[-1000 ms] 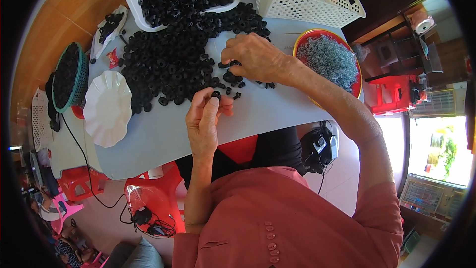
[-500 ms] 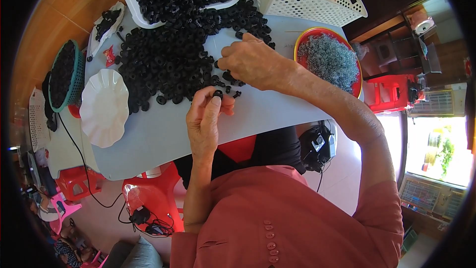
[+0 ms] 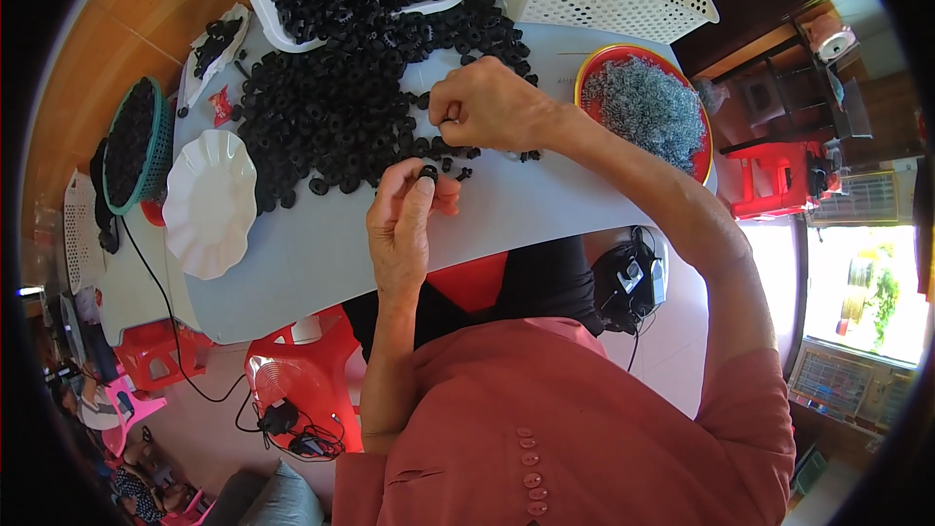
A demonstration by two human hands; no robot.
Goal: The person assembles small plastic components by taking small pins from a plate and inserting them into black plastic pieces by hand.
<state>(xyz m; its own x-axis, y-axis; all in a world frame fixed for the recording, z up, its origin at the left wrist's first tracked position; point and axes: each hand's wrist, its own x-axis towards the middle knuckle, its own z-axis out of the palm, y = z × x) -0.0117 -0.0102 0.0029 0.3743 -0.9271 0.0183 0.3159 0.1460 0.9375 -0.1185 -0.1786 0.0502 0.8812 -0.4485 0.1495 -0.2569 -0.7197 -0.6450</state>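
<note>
My left hand (image 3: pixel 401 219) is closed near the front of the table, its thumb and fingers pinching a small round black part (image 3: pixel 428 172) with a hole in it. Further off and to the right, my right hand (image 3: pixel 497 107) is curled above the right side of a heap of black ring-shaped parts (image 3: pixel 336 112). Its fingertips are turned down and in, so whatever they grip is hidden. Several loose black pieces (image 3: pixel 458 172) lie on the table between the two hands.
A white tub (image 3: pixel 261 2) full of black parts stands behind the heap. At the back right is a white perforated basket (image 3: pixel 594 2). A red bowl (image 3: pixel 587 73) holds small shiny metal pieces. On the left are a white scalloped plate (image 3: pixel 209 205) and a green basket (image 3: pixel 156 151).
My right hand has lifted slightly away and turned, its fingers curling further in. The left hand keeps its pinch on the black part almost unmoved. The view has shifted a little.
</note>
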